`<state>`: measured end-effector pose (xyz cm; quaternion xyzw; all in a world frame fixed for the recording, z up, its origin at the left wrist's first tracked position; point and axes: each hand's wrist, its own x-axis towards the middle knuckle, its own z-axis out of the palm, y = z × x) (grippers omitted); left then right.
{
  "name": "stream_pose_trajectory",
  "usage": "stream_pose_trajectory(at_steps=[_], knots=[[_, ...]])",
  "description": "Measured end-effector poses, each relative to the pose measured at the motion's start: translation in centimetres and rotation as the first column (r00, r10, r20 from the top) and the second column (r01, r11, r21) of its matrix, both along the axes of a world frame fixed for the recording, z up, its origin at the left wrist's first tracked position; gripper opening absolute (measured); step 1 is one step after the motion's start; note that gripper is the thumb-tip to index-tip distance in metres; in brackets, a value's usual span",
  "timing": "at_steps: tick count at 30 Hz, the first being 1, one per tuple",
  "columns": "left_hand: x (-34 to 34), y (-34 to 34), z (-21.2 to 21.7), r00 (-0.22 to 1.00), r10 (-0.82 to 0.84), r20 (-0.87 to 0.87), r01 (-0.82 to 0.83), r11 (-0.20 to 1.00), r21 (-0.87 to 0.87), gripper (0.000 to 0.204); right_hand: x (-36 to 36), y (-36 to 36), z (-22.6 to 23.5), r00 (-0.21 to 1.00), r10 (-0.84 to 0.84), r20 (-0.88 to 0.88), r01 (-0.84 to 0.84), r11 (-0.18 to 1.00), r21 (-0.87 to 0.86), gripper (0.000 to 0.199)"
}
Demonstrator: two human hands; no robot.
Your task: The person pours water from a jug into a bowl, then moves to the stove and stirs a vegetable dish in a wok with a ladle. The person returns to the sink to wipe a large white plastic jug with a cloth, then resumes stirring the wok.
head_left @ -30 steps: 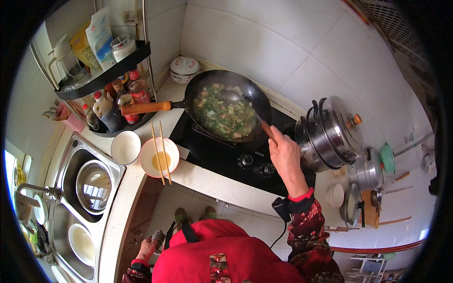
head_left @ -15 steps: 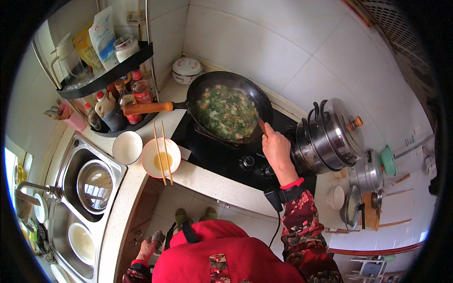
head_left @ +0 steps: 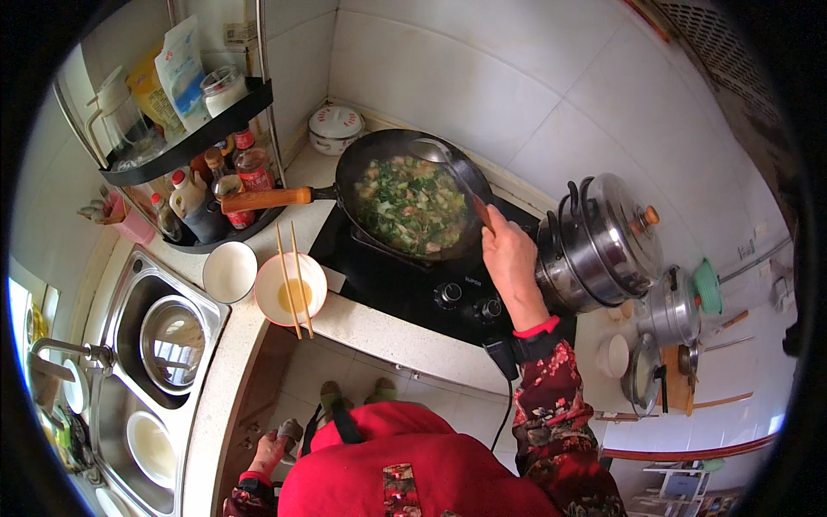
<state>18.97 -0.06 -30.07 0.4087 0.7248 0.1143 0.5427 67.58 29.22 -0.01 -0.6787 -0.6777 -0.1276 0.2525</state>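
My right hand [head_left: 510, 258] is closed round the wooden handle of a metal ladle [head_left: 428, 151]. The ladle's rounded bowl is above the far inner side of a black wok [head_left: 362, 155]. Chopped leafy greens with small pale pieces [head_left: 409, 205] fill the wok's bottom. The wok's wooden handle [head_left: 267, 199] points left, untouched. Low at my left side, my left hand [head_left: 269, 452] has its fingers curled by a small greyish thing [head_left: 291, 430], whose kind I cannot make out.
The wok sits on a black cooktop [head_left: 388, 277]. Stacked steel pots [head_left: 594, 246] stand right of it. On the left counter are a white bowl [head_left: 230, 271] and a bowl with yellow liquid [head_left: 269, 297], chopsticks [head_left: 297, 284] across it. A bottle rack [head_left: 194, 155] and sink [head_left: 129, 323] lie farther left.
The ladle's bowl has come up out of the greens to the wok's far side, where it now shows. My right hand has shifted slightly away from me. My left hand stays low.
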Motion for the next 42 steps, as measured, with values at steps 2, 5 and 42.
stream_pose_trajectory(at_steps=[2,5,42], knots=[[0.3,0.0,1.0,1.0,-0.002,0.028,0.002,1.0,0.028,0.04,-0.5,0.9,-0.5,0.999,0.016,0.039,-0.016,1.0,-0.001,0.04],[0.4,0.1,2.0,1.0,-0.008,-0.005,0.008,1.0,-0.024,0.038,-1.1,1.4,-1.2,0.994,0.051,0.093,-0.049,0.999,-0.023,0.04],[0.9,-1.1,0.5,0.995,0.102,-0.013,-0.103,0.986,-0.13,0.051,-4.3,-8.4,0.7,0.742,0.073,-0.666,-0.278,0.938,-0.207,0.037]])
